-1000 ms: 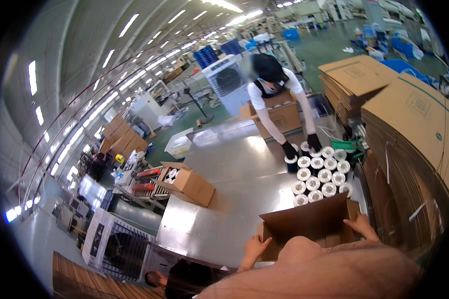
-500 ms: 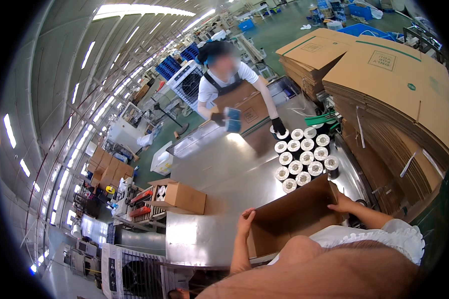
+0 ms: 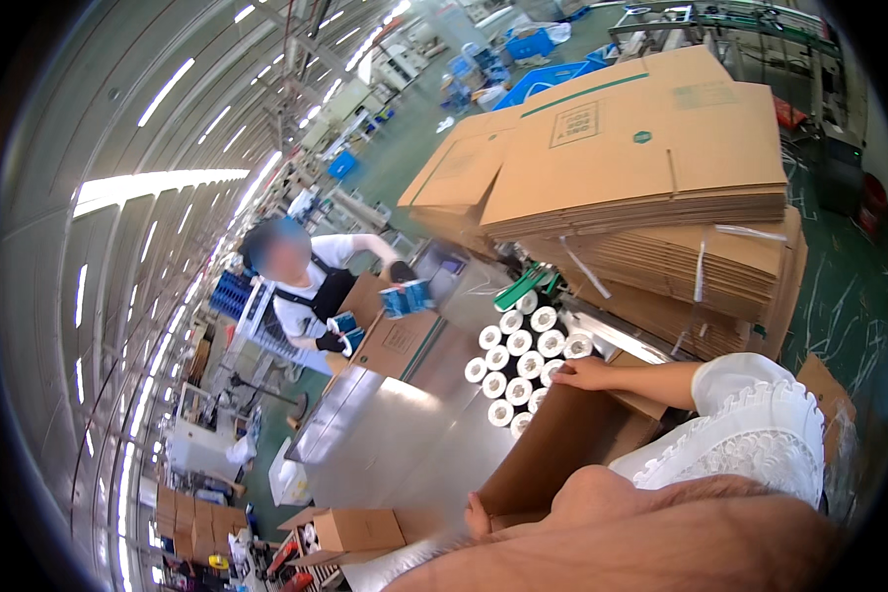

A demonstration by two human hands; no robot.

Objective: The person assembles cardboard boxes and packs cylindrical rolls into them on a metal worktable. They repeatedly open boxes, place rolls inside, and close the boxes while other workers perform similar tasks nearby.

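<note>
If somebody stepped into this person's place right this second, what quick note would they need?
Left hand: grips the near lower edge of the open cardboard box.
Right hand: rests on the box's far top edge, beside the white rolls.
The box stands on the steel table; the rolls stand upright in a cluster just behind it. Flat cartons are stacked on the right.
A co-worker across the table holds small blue packs over another box.
Done: box opened up. Left: the rolls are all outside it; its inside is hidden from view.

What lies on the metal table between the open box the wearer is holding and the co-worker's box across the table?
In the head view, a cluster of white rolls stands between the held cardboard box and the co-worker's box; otherwise bare metal table.
</note>
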